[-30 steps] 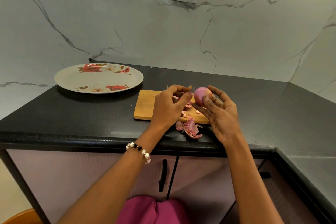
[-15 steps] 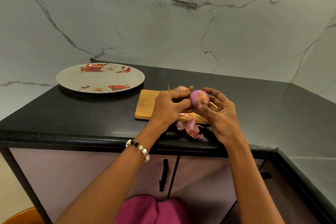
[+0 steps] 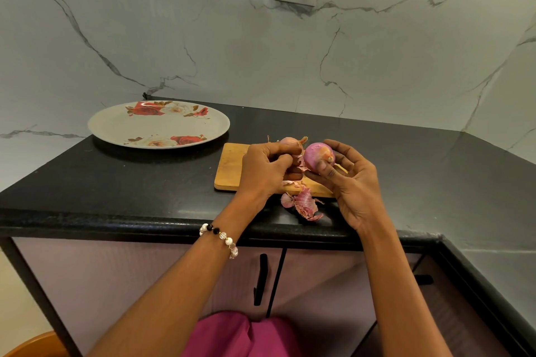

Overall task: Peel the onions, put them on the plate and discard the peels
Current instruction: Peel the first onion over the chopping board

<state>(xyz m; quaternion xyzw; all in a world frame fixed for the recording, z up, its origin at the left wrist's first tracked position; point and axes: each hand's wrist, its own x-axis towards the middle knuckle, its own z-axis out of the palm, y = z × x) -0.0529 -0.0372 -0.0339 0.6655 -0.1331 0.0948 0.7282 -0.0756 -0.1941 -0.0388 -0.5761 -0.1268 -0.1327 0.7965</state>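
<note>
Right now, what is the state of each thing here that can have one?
onion in hand: mostly peeled, held by right hand
left hand: pinching a peel strip
second onion: unpeeled, on cutting board
plate: no onions on it
peels: lying on counter

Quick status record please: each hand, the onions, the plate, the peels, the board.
left hand: pinching a strip of peel coming off the held onion
right hand: gripping the held onion
second onion: unpeeled, on the board behind the left hand
plate: on the counter, left of the board, no onions on it
loose peels: at the board's near edge
board: on the counter
</note>
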